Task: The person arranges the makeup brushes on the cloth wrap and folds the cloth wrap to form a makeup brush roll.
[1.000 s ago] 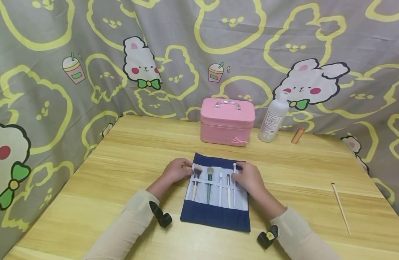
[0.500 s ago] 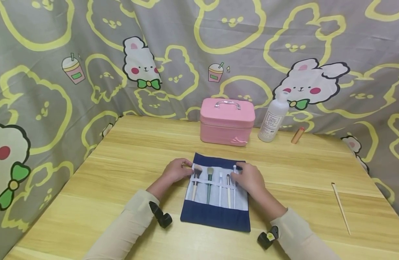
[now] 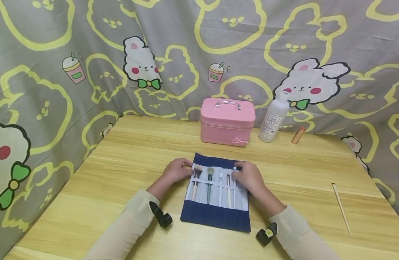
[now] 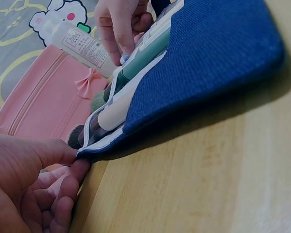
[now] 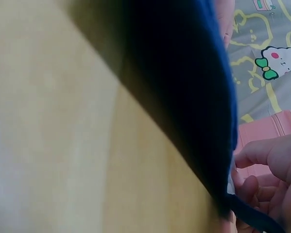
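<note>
A navy makeup brush roll [image 3: 215, 216] lies unfolded on the table, pale lining up. Several makeup brushes stand in its pockets under a thin elastic band, among them a fluffy dark brush [image 3: 197, 171] and a green-handled brush [image 3: 209, 180]. My left hand [image 3: 178, 170] pinches the roll's left edge between thumb and finger, as the left wrist view shows close up. At the right side, my right hand [image 3: 251, 177] pinches a thin white makeup brush [image 3: 234, 193] near its tip, its lower end inside the pocket. A dark strap [image 5: 254, 218] hangs beside the right fingers.
Behind the roll stands a pink case [image 3: 227, 122] with a metal handle. To its right are a white bottle [image 3: 272, 121] and a small orange tube [image 3: 298, 136]. A loose thin brush [image 3: 341, 208] lies at the far right. A patterned curtain [image 3: 183, 47] hangs behind the table.
The thin white brush at the right has slid slightly down into its pocket, my right fingers moving a little with it. My left hand has stayed at the left edge.
</note>
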`<action>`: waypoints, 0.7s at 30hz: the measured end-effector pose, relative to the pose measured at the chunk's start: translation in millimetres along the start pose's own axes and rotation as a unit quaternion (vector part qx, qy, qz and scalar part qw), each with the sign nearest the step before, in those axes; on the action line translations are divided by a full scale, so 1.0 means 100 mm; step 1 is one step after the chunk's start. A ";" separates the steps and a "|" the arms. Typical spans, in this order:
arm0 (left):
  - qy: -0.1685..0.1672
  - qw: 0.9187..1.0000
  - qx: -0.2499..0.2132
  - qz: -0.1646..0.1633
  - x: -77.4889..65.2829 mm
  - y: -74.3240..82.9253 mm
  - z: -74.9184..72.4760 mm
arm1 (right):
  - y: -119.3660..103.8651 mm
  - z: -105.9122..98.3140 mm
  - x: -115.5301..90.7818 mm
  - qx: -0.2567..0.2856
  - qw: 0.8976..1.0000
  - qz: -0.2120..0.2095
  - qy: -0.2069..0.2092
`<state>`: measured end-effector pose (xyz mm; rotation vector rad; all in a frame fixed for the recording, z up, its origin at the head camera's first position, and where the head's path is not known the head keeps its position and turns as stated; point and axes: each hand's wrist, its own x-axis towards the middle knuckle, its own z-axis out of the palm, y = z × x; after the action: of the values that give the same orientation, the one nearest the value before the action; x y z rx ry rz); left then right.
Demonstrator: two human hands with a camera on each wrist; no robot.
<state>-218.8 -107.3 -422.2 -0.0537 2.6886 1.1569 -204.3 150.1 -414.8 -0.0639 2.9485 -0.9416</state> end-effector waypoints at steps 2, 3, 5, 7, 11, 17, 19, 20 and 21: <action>0.000 1.000 0.001 -0.001 0.00 0.00 0.00 | -0.01 0.00 -0.01 -0.004 1.000 0.004 -0.006; 0.000 1.000 0.001 -0.001 0.00 0.00 0.00 | -0.01 0.01 -0.02 -0.004 1.000 0.006 -0.009; 0.000 1.000 0.001 0.000 0.00 0.00 0.00 | -0.02 0.01 -0.04 -0.006 1.000 0.007 -0.014; 0.000 1.000 0.001 0.001 -0.01 0.00 0.00 | -0.03 0.01 -0.07 -0.005 1.000 0.005 -0.017; -0.003 1.000 -0.003 0.002 -0.01 0.01 -0.01 | -0.03 0.00 -0.12 -0.005 1.000 -0.001 -0.021; -0.003 1.000 -0.005 0.003 -0.01 0.01 -0.01 | -0.06 -0.01 -0.16 -0.018 1.000 -0.007 -0.024; -0.002 1.000 -0.003 0.003 -0.01 0.01 -0.01 | -0.06 -0.01 -0.17 -0.018 0.999 -0.005 -0.029; -0.001 1.000 -0.003 0.002 -0.01 0.01 -0.01 | -0.06 -0.02 -0.17 -0.018 0.999 -0.005 -0.032; -0.001 1.000 -0.002 0.001 -0.01 0.01 -0.01 | -0.06 -0.02 -0.18 -0.018 0.999 -0.005 -0.036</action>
<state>-217.8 -107.4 -420.6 -0.0501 2.6845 1.1634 -186.4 146.8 -409.2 -0.1103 2.9020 -0.8693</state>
